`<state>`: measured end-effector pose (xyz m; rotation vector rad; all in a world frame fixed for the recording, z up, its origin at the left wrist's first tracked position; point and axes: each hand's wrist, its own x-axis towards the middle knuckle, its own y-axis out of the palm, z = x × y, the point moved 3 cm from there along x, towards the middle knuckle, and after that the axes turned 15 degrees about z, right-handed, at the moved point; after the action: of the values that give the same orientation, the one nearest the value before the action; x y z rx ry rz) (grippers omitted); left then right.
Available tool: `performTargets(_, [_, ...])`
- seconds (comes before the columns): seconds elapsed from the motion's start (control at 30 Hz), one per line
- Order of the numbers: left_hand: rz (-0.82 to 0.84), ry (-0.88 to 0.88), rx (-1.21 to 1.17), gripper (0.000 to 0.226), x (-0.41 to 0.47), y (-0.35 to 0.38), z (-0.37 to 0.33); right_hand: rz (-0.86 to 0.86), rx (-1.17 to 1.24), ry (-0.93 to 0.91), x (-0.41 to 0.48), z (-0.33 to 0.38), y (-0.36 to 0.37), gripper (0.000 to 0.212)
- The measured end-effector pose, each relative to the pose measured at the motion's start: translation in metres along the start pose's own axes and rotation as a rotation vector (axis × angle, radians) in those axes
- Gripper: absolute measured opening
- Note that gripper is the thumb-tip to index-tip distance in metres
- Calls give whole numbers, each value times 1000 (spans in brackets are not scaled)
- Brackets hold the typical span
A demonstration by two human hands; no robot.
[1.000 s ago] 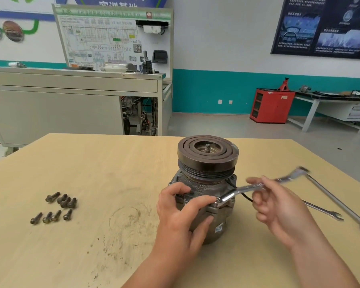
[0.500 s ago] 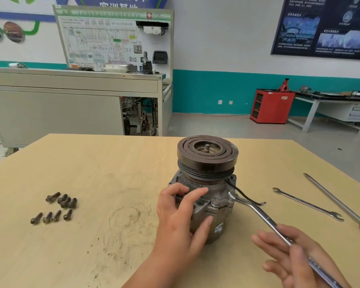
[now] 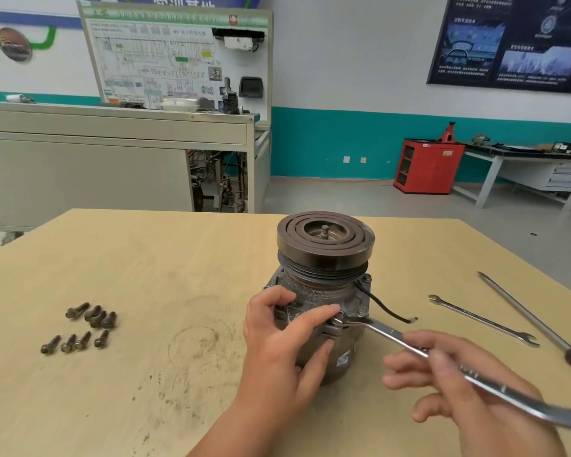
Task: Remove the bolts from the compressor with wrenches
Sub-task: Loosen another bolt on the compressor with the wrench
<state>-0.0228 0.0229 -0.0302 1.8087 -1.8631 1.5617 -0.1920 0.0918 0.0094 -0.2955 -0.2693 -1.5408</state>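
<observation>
The wrench [image 3: 386, 334], pinched by the right fingers [image 3: 399, 380], ran from the compressor [image 3: 323, 245] bolt [image 3: 339, 316] toward near-right, left fingers [image 3: 314, 313] clasping the compressor, loose bolts [image 3: 89, 319] lying left.

wrench [image 3: 389, 334]: tail blurred, cut off at right | screwdriver [image 3: 528, 315]: handle cut off | compressor [image 3: 325, 258]: front hidden behind left hand [image 3: 277, 351]

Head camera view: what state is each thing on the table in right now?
Compressor: upright, pulley on top, gripped by left hand.
Held wrench: head on a compressor bolt, handle in right hand.
Loose bolts: eight, lying out on the table.
Spare wrench: lying flat, untouched.
Screwdriver: lying flat, untouched.
</observation>
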Motion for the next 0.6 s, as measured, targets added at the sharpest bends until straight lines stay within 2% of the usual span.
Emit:
performTargets(0.13, [-13, 12, -47, 30, -1, 1, 1, 39, 296, 98, 33, -13, -11, 20])
performTargets(0.23, [-7, 40, -40, 28, -1, 2, 1, 16, 259, 96, 62, -32, -19, 15])
performTargets(0.33, [-11, 74, 28, 32, -2, 2, 0, 28, 265, 80, 81, -39, -22, 22])
performTargets(0.5, [1, -3, -11, 49, -1, -1, 1, -334, 680, -141, 65, -32, -30, 29])
performTargets(0.6, [-1, -12, -12, 44, -1, 0, 2, -353, 622, -197, 36, -33, -30, 34])
